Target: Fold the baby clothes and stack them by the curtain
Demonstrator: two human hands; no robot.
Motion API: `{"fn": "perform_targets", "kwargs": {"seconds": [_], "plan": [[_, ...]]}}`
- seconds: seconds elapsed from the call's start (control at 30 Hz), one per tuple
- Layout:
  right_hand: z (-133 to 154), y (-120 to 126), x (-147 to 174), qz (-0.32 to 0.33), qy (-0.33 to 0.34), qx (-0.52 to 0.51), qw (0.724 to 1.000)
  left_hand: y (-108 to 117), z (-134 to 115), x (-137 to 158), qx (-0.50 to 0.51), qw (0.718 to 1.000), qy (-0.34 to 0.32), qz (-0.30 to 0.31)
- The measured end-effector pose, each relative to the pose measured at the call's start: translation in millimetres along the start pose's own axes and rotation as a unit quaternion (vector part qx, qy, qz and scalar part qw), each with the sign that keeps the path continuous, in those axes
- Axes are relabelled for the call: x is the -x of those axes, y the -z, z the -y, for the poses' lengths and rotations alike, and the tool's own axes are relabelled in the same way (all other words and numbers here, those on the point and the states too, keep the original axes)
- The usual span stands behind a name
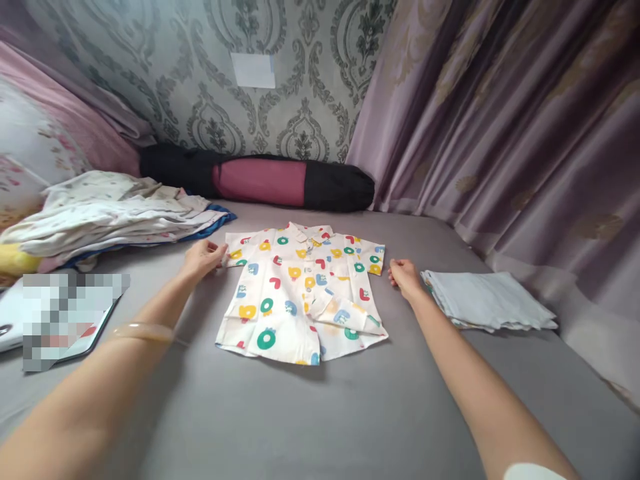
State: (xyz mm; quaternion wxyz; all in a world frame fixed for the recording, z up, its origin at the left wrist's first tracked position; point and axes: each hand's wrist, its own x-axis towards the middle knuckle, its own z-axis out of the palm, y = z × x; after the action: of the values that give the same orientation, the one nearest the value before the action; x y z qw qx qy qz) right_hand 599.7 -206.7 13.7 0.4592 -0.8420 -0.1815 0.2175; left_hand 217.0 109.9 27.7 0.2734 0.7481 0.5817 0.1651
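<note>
A small white short-sleeved shirt [290,293] with a collar and colourful letter prints lies spread out on the grey bed sheet [280,420]. Its front hem is partly turned over on the right side, showing the paler inside of the cloth. At the left sleeve's edge, the fingers of my left hand [204,259] are pinched together on the cloth. My right hand [405,278] sits just beyond the right sleeve with its fingers curled in. A narrow strip of sheet shows between that hand and the sleeve, and no cloth is visible in it.
Folded pale cloth [493,300] lies to the right. Rumpled garments [120,213] are piled at left, above a phone-like device [90,333] that is partly blurred out. A black and maroon long bag [260,181] lies along the wall. Purple curtains [480,113] hang on the right.
</note>
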Motion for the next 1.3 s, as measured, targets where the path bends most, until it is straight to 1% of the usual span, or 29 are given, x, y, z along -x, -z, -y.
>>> {"fn": "perform_targets", "kwargs": {"seconds": [0.07, 0.1, 0.13, 0.17, 0.27, 0.33, 0.4, 0.5, 0.57, 0.63, 0.8, 0.9, 0.97, 1.07, 1.13, 1.23, 1.27, 1.3], "plan": [[-3.7, 0.3, 21.4, -0.029, -0.002, -0.009, 1.000, 6.3, 11.6, 14.8, 0.098, 0.994, 0.006, 0.047], [-4.4, -0.3, 33.0, -0.026, -0.003, -0.014, 1.000, 8.7, 16.1, 23.8, 0.137, 0.988, 0.011, 0.068], [-4.5, -1.0, 44.9, -0.009, -0.002, -0.018, 1.000, 10.7, 19.4, 33.8, 0.163, 0.983, 0.015, 0.083], [-4.4, -1.8, 56.9, 0.022, 0.002, -0.021, 1.000, 12.3, 21.2, 44.9, 0.173, 0.980, 0.020, 0.097], [-4.9, -3.9, 90.0, 0.121, 0.045, 0.004, 0.992, 14.1, 19.2, 83.0, 0.157, 0.978, 0.023, 0.132], [-6.8, -5.1, 108.0, 0.164, 0.081, 0.040, 0.982, 13.0, 14.4, 109.1, 0.146, 0.977, 0.014, 0.157], [-9.3, -6.2, 122.4, 0.187, 0.133, 0.082, 0.970, 10.7, 10.0, 131.8, 0.130, 0.975, -0.006, 0.178], [-12.1, -7.8, 139.2, 0.195, 0.207, 0.133, 0.949, 7.0, 7.6, 154.3, 0.113, 0.974, -0.004, 0.198], [-12.6, -8.8, 148.3, 0.198, 0.233, 0.150, 0.940, 5.7, 9.6, 160.7, 0.121, 0.970, -0.001, 0.212], [-12.2, -9.3, 155.9, 0.202, 0.261, 0.163, 0.930, 6.2, 13.8, 162.3, 0.127, 0.969, -0.012, 0.212], [-10.9, -7.6, 166.8, 0.201, 0.367, 0.226, 0.880, 15.4, 25.4, 161.8, 0.115, 0.975, -0.048, 0.182], [-12.5, -6.0, 169.2, 0.210, 0.410, 0.243, 0.854, 19.5, 30.7, 161.2, 0.102, 0.975, -0.055, 0.191], [-13.3, -5.0, 171.2, 0.224, 0.432, 0.233, 0.842, 20.2, 34.0, 159.1, 0.087, 0.975, -0.057, 0.195], [-10.4, -2.8, 177.4, 0.254, 0.442, 0.206, 0.835, 20.9, 36.5, 154.4, 0.036, 0.979, -0.072, 0.188], [-5.2, -0.8, 183.0, 0.288, 0.432, 0.191, 0.833, 22.3, 32.9, 152.7, -0.004, 0.981, -0.099, 0.164], [2.5, 0.5, 188.3, 0.358, 0.405, 0.146, 0.829, 22.7, 16.0, 155.5, -0.045, 0.980, -0.152, 0.119], [3.7, 0.0, 188.1, 0.363, 0.396, 0.123, 0.834, 21.2, 7.8, 157.8, -0.052, 0.978, -0.172, 0.110], [3.7, -1.0, 186.8, 0.349, 0.390, 0.101, 0.846, 18.5, -1.1, 160.7, -0.056, 0.974, -0.193, 0.105]]}}
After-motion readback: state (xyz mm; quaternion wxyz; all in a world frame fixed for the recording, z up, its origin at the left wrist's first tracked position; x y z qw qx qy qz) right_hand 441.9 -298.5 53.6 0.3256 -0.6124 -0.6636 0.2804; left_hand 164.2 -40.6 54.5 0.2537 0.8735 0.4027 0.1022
